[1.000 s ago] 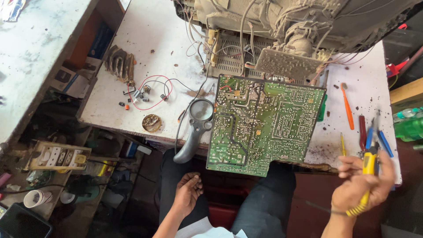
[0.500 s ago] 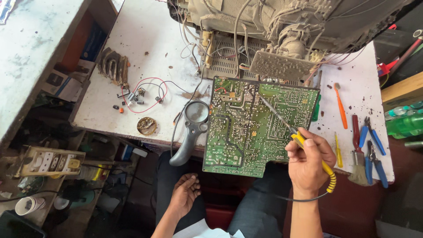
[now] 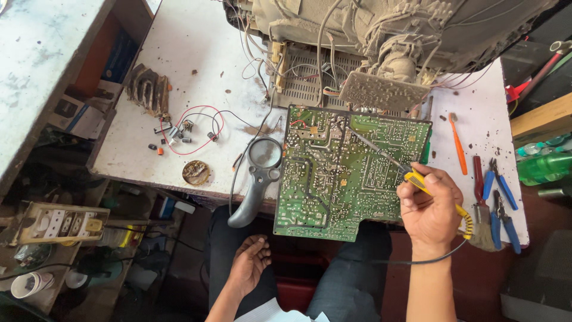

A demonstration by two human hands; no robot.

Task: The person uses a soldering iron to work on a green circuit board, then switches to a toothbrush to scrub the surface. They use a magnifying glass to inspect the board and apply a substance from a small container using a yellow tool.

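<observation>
A green circuit board [image 3: 333, 191] lies solder side up at the front edge of the white table [image 3: 202, 71]. My right hand [image 3: 430, 209] grips a yellow-handled soldering iron [image 3: 417, 182]; its thin tip reaches up and left over the board's upper middle. My left hand [image 3: 250, 265] rests open on my left thigh below the table, holding nothing. A grey magnifying glass [image 3: 259, 179] lies just left of the board.
A dusty opened television chassis [image 3: 381, 48] with wires stands behind the board. Pliers with blue handles [image 3: 497, 200], a red tool and an orange brush [image 3: 457, 143] lie at right. Small components and a red wire loop [image 3: 190, 131] sit at left, with a round tin [image 3: 195, 172].
My right hand came in from the tools at the right with the soldering iron and brought its tip over the board. The left hand stayed on my lap.
</observation>
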